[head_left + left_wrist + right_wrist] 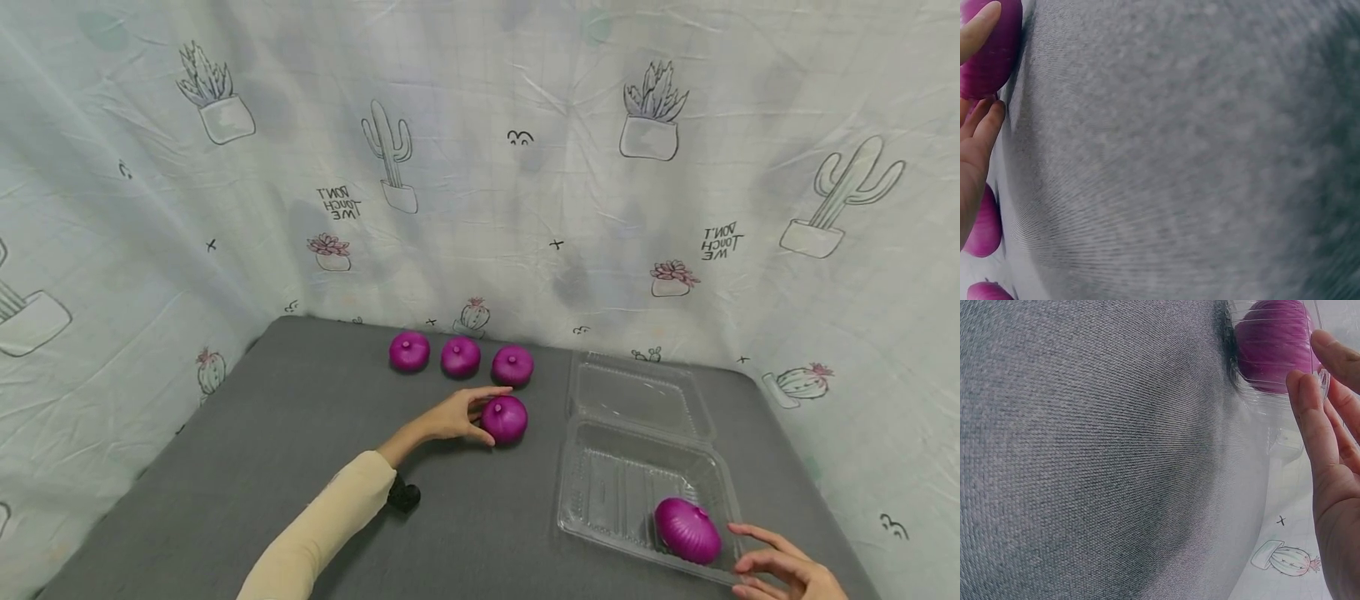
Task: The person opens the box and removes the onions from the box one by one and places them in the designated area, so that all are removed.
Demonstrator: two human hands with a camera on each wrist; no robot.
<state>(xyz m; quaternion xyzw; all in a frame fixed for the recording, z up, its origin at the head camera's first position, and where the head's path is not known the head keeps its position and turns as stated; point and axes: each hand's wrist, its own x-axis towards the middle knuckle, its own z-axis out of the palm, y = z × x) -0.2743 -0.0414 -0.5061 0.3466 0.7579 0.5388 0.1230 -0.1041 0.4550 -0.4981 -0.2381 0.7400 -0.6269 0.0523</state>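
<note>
In the head view my left hand (453, 415) reaches round a purple onion (506, 419) on the grey table, thumb on its near side and fingers on its far side. The left wrist view shows the thumb (979, 31) lying across that onion. At the lower right, my right hand (787, 567) has its loosely bent fingers right at the rim of a clear plastic clamshell container (600, 492). A second onion (687, 531) lies tilted inside the container, close to those fingers. The right wrist view shows this onion (1275, 347) through the plastic wall.
Three more onions (461, 357) stand in a row at the back of the table (247, 467). The container's lid (637, 396) lies folded back behind its base. A small black object (403, 497) shows beside the left sleeve. A cactus-printed curtain (480, 167) hangs around the table.
</note>
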